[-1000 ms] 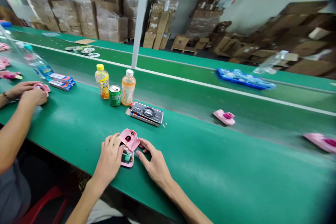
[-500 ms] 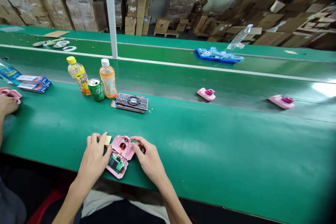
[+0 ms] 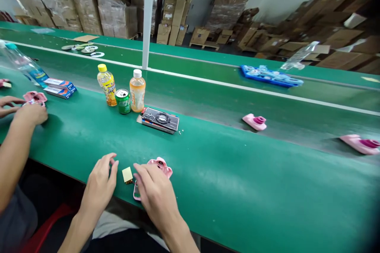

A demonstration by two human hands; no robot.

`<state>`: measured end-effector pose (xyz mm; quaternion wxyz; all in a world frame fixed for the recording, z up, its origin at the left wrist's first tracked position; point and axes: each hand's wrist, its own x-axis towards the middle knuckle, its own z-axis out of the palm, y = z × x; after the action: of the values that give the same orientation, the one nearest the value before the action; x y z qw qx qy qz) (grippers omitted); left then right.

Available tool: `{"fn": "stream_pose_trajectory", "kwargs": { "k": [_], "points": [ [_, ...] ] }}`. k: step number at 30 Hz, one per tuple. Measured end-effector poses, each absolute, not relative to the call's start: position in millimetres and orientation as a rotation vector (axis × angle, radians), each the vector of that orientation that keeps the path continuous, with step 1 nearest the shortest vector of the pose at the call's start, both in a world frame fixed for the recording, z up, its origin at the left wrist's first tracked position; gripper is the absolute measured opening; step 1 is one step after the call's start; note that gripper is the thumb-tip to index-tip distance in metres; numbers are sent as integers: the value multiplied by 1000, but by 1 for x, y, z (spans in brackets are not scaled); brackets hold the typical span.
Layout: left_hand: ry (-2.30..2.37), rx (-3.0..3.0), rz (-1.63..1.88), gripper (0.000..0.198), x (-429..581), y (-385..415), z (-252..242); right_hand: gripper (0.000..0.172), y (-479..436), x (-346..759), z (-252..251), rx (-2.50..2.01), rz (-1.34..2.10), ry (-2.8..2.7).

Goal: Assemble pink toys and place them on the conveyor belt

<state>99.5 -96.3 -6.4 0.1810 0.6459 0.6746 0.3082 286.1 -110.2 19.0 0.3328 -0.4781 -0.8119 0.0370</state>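
Observation:
An opened pink toy-like housing [image 3: 160, 163] lies near the table's front edge, its lower half mostly hidden behind my right hand [image 3: 156, 189]. That hand is over it, fingers stretched toward the left, with nothing visible in them; whether it touches the housing I cannot tell. Just left of the housing rests a small pale yellow square part [image 3: 127, 174], with what looks like thin wiring at its lower edge. My left hand [image 3: 101, 178] is left of the square, apart from it, thumb and fingers parted and holding nothing.
A boxed phone-like item [image 3: 160, 119], an orange bottle [image 3: 137, 91], a green can [image 3: 122, 101] and a yellow-capped bottle [image 3: 107, 86] stand ahead. Pink housings [image 3: 254, 121] lie on the belt. At left, another person's hands [image 3: 31, 114] handle a pink part [image 3: 35, 97].
My left hand has come away from the yellow square, leaving it on the table. My right hand has moved from the housing's right side to over it. The view has shifted left.

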Motion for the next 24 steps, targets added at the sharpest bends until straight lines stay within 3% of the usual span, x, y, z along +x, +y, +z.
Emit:
{"fn": "stream_pose_trajectory", "kwargs": {
  "k": [6,12,16,24],
  "points": [
    [1837,1658,807,43,87,-136,-13,9,-79,244,17,-1489,481,-2525],
    [1293,1399,848,42,112,-107,-2,11,-74,266,18,-1242,1033,-1911],
    [1168,1228,905,45,124,-95,-5,12,-77,276,11,-1267,794,-1851],
    [1243,1278,892,39,126,-101,-12,13,-69,280,18,-1271,367,-2340]
  ]
}}
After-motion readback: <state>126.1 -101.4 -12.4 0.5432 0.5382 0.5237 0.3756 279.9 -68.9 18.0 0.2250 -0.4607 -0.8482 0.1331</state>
